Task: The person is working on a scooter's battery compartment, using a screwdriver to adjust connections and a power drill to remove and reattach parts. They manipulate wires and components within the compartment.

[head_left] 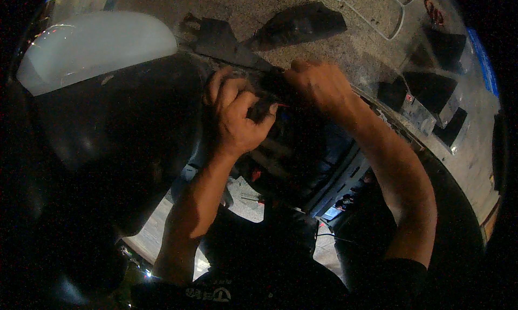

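Observation:
My left hand (237, 115) is raised near the middle, fingers curled and thumb bent around a dark piece too dim to name. Just to its right, my right hand (319, 85) is closed in a fist, knuckles up; what it grips, if anything, is hidden. Between the two hands lies a shadowed black part, with a thin reddish line showing beside the left thumb. A flat dark piece (229, 42) reaches from beyond the left hand toward the right fist.
A large black panel (135, 105) topped by a pale rounded piece (108, 48) fills the left. On the speckled floor (372, 56) lie a black bulky object (302, 26), a bent pale tube or cable (396, 29) and several dark pieces at the right. Tool-like items (345, 202) sit in shadow below.

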Demonstrator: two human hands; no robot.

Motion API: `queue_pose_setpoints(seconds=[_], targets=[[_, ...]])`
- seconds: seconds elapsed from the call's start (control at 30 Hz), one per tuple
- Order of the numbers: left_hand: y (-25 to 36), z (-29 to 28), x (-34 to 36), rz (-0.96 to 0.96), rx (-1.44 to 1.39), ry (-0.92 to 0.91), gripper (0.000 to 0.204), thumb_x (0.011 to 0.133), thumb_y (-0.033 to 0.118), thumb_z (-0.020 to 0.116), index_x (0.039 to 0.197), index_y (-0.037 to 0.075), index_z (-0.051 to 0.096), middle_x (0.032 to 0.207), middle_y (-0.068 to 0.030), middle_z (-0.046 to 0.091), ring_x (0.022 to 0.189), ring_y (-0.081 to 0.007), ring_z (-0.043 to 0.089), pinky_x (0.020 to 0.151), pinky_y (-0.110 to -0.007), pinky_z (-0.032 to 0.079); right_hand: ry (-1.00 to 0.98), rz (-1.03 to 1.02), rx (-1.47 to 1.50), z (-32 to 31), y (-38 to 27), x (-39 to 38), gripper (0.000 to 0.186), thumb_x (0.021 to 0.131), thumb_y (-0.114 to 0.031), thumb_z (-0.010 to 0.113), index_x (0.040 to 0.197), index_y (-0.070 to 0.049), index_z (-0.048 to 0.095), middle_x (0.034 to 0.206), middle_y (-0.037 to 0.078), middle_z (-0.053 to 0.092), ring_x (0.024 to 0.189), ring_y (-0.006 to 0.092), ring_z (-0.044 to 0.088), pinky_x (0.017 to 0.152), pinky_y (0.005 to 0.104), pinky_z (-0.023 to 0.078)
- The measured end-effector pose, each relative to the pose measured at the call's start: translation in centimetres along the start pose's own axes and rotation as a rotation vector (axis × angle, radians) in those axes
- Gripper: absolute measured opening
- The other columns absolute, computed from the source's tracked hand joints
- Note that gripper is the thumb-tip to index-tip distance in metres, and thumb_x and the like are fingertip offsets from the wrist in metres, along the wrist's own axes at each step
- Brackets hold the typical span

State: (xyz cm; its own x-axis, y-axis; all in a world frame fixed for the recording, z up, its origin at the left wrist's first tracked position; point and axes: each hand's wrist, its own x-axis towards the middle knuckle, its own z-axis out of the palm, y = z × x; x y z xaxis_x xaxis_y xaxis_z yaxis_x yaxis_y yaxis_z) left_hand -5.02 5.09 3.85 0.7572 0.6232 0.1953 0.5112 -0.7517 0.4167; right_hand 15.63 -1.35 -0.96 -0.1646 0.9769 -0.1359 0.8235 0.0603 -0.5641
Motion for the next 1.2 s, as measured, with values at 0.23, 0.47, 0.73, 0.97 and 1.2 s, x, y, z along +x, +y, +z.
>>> queue_pose_setpoints(seconds=[0.23, 0.47, 0.73, 0.97, 1.2], targets=[[-0.3, 0.0, -0.1, -0.011, -0.025, 0.0, 0.028, 0.065, 0.022, 0.083, 0.07, 0.006, 0.061, 0.103, -0.0104, 0.058, 0.122, -0.0425, 0.043, 0.1, -0.057, 0.034, -0.041, 0.023, 0.019, -0.6, -0.5, 0.4, 0.019, 0.09, -0.019, 0.054, 0.1, -0.009, 0.065, 0.099, 0.016, 0.066, 0.083, 0.0368, 0.068, 0.066, 0.0475, 0.056], [-0.2, 0.1, 0.1, 0.005, -0.054, 0.02, 0.027, 0.064, 0.02, 0.082, 0.069, 0.006, 0.06, 0.102, -0.011, 0.058, 0.121, -0.0433, 0.043, 0.099, -0.057, 0.036, -0.053, -0.089, -0.009, 0.1, 0.2, 0.4, 0.02, 0.09, -0.018, 0.054, 0.104, -0.007, 0.063, 0.1, 0.017, 0.065, 0.085, 0.037, 0.068, 0.066, 0.0469, 0.057], [-0.4, -0.1, -0.2, 0.016, -0.084, 0.003, 0.027, 0.064, 0.018, 0.082, 0.07, 0.005, 0.059, 0.097, -0.0113, 0.059, 0.119, -0.0435, 0.044, 0.099, -0.055, 0.038, 0.075, -0.105, -0.015, 0.7, -0.1, -0.3, 0.022, 0.092, -0.018, 0.051, 0.107, -0.005, 0.061, 0.1, 0.016, 0.066, 0.083, 0.0364, 0.068, 0.067, 0.0456, 0.057], [-0.3, 0.0, 0.0, 0.007, -0.082, 0.014, 0.028, 0.064, 0.019, 0.082, 0.069, 0.005, 0.059, 0.097, -0.0108, 0.059, 0.12, -0.043, 0.044, 0.1, -0.055, 0.037, -0.223, 0.095, -0.122, 0.5, -0.7, 1.2, 0.025, 0.087, -0.029, 0.063, 0.1, -0.008, 0.064, 0.098, 0.014, 0.061, 0.085, 0.0351, 0.064, 0.069, 0.0439, 0.055], [-0.5, 0.0, 0.0, 0.032, -0.065, -0.016, 0.028, 0.066, 0.022, 0.082, 0.071, 0.005, 0.06, 0.102, -0.0112, 0.059, 0.122, -0.0421, 0.042, 0.101, -0.054, 0.035, 0.169, -0.183, -0.034, 2.4, 1.6, -0.7, 0.024, 0.086, -0.025, 0.062, 0.103, -0.009, 0.063, 0.097, 0.012, 0.061, 0.086, 0.0337, 0.064, 0.066, 0.0423, 0.055]])
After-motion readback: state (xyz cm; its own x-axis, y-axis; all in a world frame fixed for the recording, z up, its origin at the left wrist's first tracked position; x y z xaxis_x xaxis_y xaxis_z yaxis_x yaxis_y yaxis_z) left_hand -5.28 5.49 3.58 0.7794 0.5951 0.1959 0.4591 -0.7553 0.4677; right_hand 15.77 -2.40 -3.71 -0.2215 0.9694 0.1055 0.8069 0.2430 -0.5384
